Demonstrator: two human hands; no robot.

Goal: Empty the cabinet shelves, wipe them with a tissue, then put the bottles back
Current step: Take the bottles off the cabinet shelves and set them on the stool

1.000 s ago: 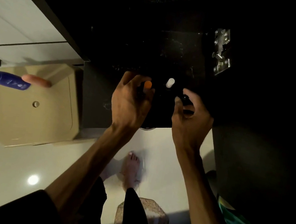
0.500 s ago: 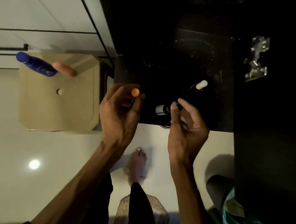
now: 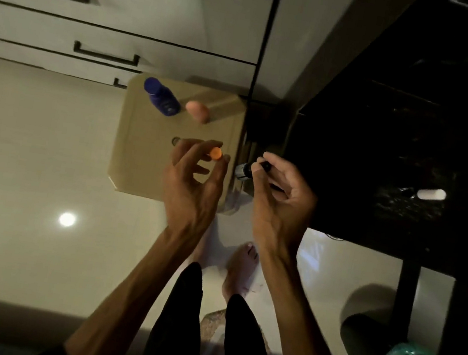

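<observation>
I see a small dark bottle (image 3: 251, 169) pinched in my right hand (image 3: 280, 197), long axis roughly level, silver end pointing left. My left hand (image 3: 195, 180) pinches an orange-capped bottle (image 3: 215, 153) above the beige stool (image 3: 136, 168). A white-capped bottle (image 3: 431, 194) sits on the dark shelf (image 3: 396, 172).
</observation>
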